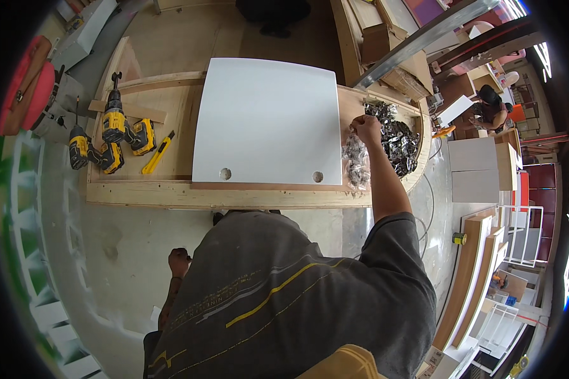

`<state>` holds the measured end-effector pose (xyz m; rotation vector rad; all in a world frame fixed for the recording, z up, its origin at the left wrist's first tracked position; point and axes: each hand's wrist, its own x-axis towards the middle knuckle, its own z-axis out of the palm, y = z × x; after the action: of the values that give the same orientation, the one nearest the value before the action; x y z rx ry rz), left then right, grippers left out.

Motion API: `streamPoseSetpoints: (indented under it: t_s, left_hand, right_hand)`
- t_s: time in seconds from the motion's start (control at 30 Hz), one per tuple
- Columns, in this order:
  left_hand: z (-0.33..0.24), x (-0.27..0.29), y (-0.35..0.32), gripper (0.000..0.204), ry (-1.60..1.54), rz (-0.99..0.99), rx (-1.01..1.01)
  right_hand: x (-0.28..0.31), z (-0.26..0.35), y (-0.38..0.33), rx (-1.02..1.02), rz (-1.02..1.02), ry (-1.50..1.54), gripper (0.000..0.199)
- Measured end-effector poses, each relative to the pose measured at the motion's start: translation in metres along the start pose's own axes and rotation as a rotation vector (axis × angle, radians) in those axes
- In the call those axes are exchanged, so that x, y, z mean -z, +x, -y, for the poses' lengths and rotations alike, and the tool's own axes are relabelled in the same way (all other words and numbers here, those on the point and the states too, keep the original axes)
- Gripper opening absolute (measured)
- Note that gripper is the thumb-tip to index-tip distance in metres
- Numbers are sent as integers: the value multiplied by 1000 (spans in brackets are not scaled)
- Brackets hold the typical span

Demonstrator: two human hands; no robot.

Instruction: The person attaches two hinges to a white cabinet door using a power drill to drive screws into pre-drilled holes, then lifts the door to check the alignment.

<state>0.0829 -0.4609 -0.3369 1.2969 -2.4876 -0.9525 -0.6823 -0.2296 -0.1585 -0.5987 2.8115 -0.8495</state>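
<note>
My right hand (pixel 367 129) reaches over the right end of the wooden frame, its fingers pinched together above a pile of small clear plastic packets (pixel 356 165). What lies between the fingers is too small to make out. A heap of dark, shiny metal hardware (pixel 399 144) sits just right of that hand. Left of it lies a white panel (pixel 269 120) with two round holes near its front edge. Low at my left side hangs my left hand (pixel 179 262), fingers curled closed, their contents hidden.
On the left part of the wooden frame (pixel 234 197) lie two yellow-and-black cordless drills (pixel 113 120) (pixel 79 146) and a yellow utility knife (pixel 158 153). A metal bar (pixel 423 41) slants across the far right. Another person (pixel 492 110) works beyond, among stacked boards (pixel 474 164).
</note>
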Motion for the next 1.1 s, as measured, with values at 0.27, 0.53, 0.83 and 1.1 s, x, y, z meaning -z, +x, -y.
streamPoseSetpoints:
  t_s: [0.27,0.53,0.83,1.1]
  left_hand:
    - [-2,-7,-2,18,-451,39,367]
    - [-18,-6,5,18,-438,40,469]
    - [5,-20,-6,15,-539,64,515]
    - [-37,3,17,14,-615,158,638]
  right_hand:
    - [-1,0,-2,43,34,117,20]
    - [-6,-2,-1,75,56,-46,17]
    - [-10,-6,6,-7,-2,282,17]
    - [2,7,-6,-56,57,103,20]
